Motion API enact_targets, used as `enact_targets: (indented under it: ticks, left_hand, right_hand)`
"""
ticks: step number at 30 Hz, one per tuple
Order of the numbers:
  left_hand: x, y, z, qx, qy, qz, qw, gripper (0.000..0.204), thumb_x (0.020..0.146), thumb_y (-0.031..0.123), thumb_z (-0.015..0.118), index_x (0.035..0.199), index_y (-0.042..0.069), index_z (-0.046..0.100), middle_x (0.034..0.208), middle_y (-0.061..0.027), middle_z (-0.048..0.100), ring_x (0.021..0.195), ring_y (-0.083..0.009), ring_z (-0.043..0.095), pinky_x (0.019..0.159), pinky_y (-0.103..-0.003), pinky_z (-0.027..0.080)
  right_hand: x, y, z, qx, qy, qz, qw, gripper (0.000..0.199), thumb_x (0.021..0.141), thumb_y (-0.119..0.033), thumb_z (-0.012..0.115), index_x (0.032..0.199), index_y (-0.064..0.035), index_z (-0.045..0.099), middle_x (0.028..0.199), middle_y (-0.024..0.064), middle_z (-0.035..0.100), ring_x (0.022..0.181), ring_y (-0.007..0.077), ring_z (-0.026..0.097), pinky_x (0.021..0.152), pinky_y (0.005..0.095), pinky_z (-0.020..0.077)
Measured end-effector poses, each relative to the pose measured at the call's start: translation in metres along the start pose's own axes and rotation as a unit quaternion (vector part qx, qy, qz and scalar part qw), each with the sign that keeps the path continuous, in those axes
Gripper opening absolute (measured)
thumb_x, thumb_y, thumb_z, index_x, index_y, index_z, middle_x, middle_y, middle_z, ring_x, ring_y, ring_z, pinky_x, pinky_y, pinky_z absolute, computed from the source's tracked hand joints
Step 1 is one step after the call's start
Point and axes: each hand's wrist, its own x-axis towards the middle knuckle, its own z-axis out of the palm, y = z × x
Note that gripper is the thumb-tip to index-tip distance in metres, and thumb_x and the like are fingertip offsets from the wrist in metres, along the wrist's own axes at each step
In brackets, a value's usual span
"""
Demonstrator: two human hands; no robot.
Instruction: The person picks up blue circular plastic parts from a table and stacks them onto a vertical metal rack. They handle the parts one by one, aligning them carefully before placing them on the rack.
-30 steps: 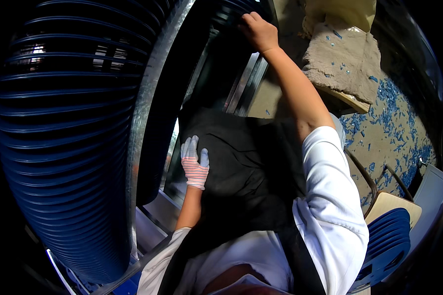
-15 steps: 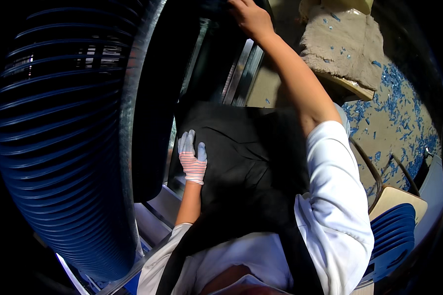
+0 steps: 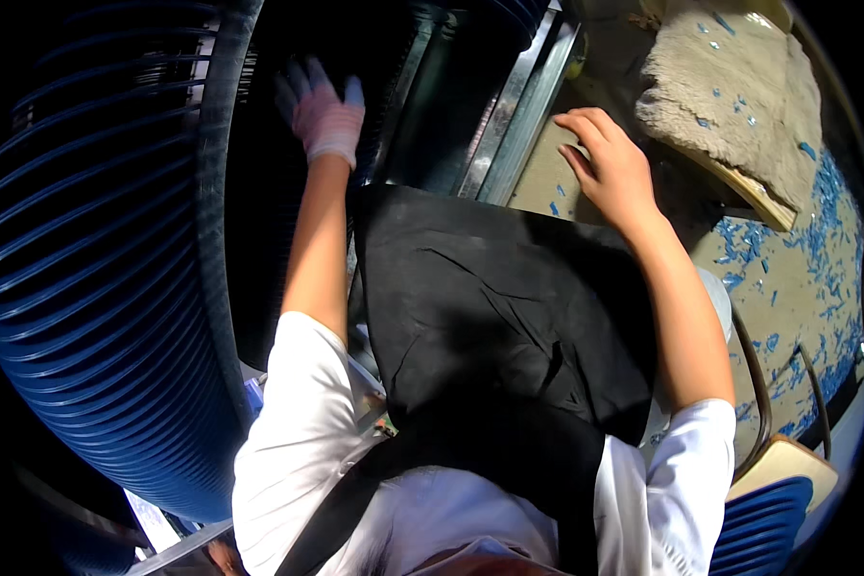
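My left hand (image 3: 324, 117), in a striped glove with pale fingertips, reaches forward with its fingers spread. It is over a dark, shadowed surface beside the long row of nested, curved blue plastic pieces (image 3: 96, 374). Whether it touches anything there is too dark to tell. My bare right hand (image 3: 612, 171) hovers to the right of the metal rails (image 3: 528, 115). Its fingers are loosely bent, the thumb stands apart, and nothing is in it. A black apron (image 3: 490, 288) covers my lap between the two arms.
A curved metal band (image 3: 216, 182) runs along the blue row. At the far right, a seat is draped with a grey-beige cloth (image 3: 730, 106). Blue plastic scraps (image 3: 816, 240) litter the floor. More nested blue pieces (image 3: 763, 523) lie by a pale wooden board (image 3: 787, 470) at lower right.
My left hand has moved forward from the apron to the dark area by the blue row. My right hand has come back toward me and to the right, away from the far dark edge.
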Motion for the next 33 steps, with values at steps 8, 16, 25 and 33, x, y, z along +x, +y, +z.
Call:
enact_targets:
  ticks: [8,16,25,33]
  left_hand:
    - [0.029,-0.008,0.033,0.129,0.011,0.022,0.991,0.072,0.088,0.048,0.046,0.144,0.005,0.029,0.152,-0.0174,0.020,0.141,-0.0333,0.016,0.115,-0.048,0.011]
    - [0.035,-0.010,0.034,0.140,0.040,0.038,0.989,0.062,0.089,0.042,0.045,0.141,0.009,0.037,0.149,-0.0136,0.031,0.140,-0.0311,0.021,0.114,-0.048,0.013]
    - [0.047,-0.019,0.026,0.088,0.054,-0.015,0.995,0.059,0.090,0.035,0.042,0.144,0.011,0.032,0.153,-0.0115,0.022,0.142,-0.0309,0.016,0.115,-0.049,0.009]
    - [0.054,-0.027,0.036,0.163,-0.002,-0.006,0.987,0.060,0.090,0.038,0.044,0.144,0.015,0.033,0.153,-0.0104,0.024,0.142,-0.0303,0.016,0.115,-0.049,0.010]
  right_hand:
    - [-0.006,0.005,-0.022,-0.007,-0.014,0.039,0.999,0.024,0.080,-0.012,0.067,0.103,-0.0107,0.059,0.099,0.0049,0.058,0.094,0.0255,0.059,0.075,0.0345,0.0500]
    - [-0.010,0.009,-0.028,-0.014,-0.006,0.020,1.000,0.024,0.081,-0.008,0.066,0.104,-0.0082,0.061,0.100,0.0056,0.060,0.082,0.0243,0.062,0.071,0.0310,0.0500]
    - [-0.013,0.008,-0.033,-0.003,-0.005,0.033,0.999,0.022,0.081,-0.009,0.066,0.103,-0.0086,0.061,0.098,0.0050,0.060,0.082,0.0236,0.062,0.070,0.0317,0.0499]
    - [-0.015,0.008,-0.035,-0.014,-0.013,0.035,0.999,0.021,0.081,-0.009,0.066,0.102,-0.0086,0.061,0.096,0.0051,0.061,0.081,0.0235,0.062,0.070,0.0316,0.0501]
